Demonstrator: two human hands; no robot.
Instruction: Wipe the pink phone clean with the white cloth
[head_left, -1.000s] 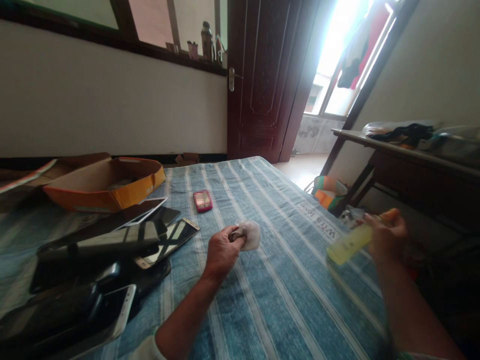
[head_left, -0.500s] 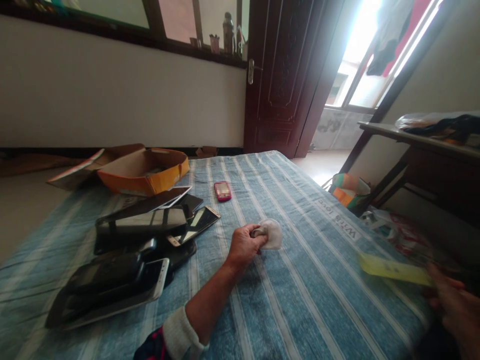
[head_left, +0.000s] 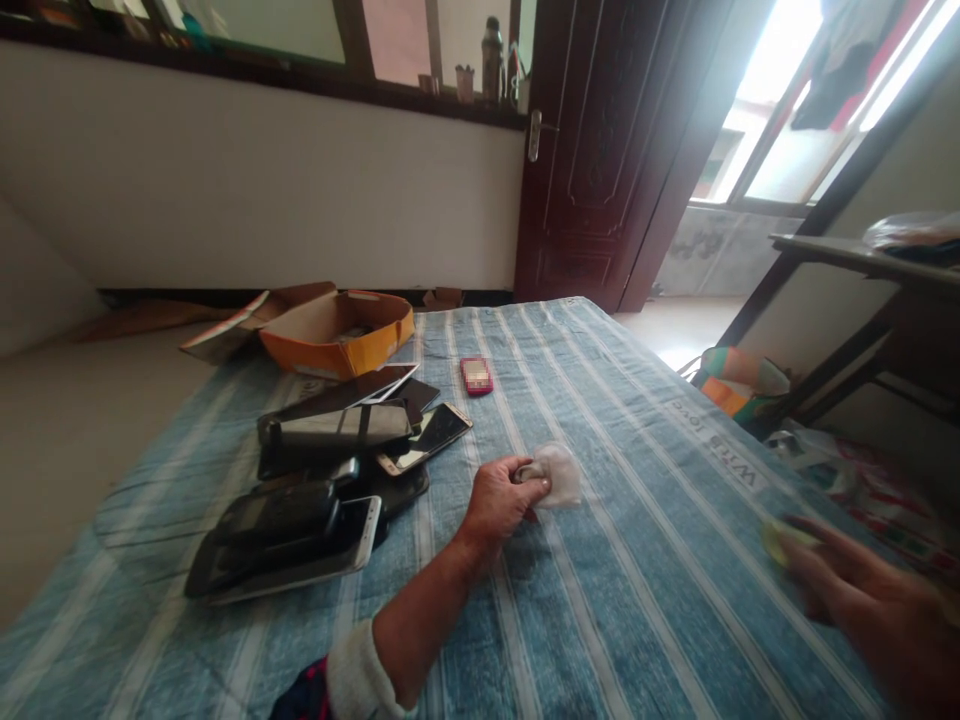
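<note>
My left hand (head_left: 504, 497) is closed in a pinch on a crumpled whitish wipe (head_left: 561, 476), a thin, slightly see-through piece held just over the striped bed cover (head_left: 645, 600). At the right, my right hand (head_left: 862, 590) is blurred by motion, its fingers pressed round a yellow strip (head_left: 787, 542), of which only a small end shows. Beyond the left hand lies a small pink-red phone (head_left: 477, 376) with its screen up. To the left, several dark phones (head_left: 337, 425) lie in a loose pile, with a white-edged phone (head_left: 364, 540) at its near side.
An open orange cardboard box (head_left: 341, 340) stands behind the phones at the bed's far left. A dark red door (head_left: 577, 200) is at the back. On the right are a dark table (head_left: 885, 260), a colourful bag (head_left: 742, 380) and plastic bags (head_left: 817, 460) below.
My view has turned a little to the left. My right hand has come inward over the bed, and the yellow strip, seen long before, now shows only a short end. The left hand keeps its wipe.
</note>
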